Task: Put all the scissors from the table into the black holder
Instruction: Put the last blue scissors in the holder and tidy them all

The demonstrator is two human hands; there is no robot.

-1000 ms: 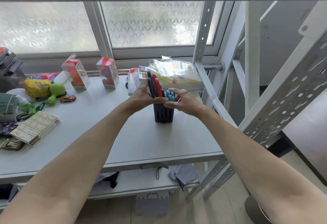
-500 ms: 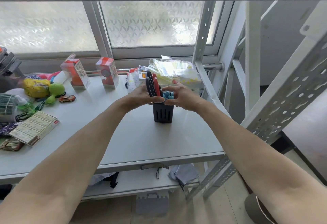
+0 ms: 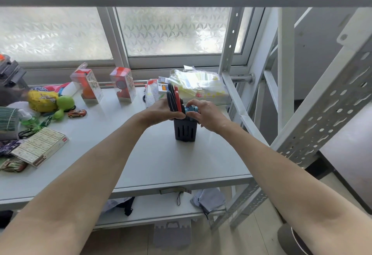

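The black slotted holder (image 3: 184, 131) stands upright on the white table (image 3: 153, 160), right of centre. Black-and-red handled scissors (image 3: 174, 98) stick up out of its left side, and blue-handled scissors (image 3: 190, 109) sit lower in its right side. My left hand (image 3: 161, 111) is closed around the black-and-red handles from the left. My right hand (image 3: 203, 113) covers the holder's right rim, fingertips pinching the blue handles. The scissor blades are hidden inside the holder.
Two red-and-clear boxes (image 3: 88, 85) and a clear tub of plastic bags (image 3: 198, 85) line the back edge. Toys, a small car (image 3: 77, 113) and a flat printed box (image 3: 42, 146) crowd the left side. A perforated metal shelf upright (image 3: 314, 118) rises at the right.
Both hands have stayed at the holder; my right hand has shifted left over the blue handles, and the black-and-red scissors sit slightly more upright.
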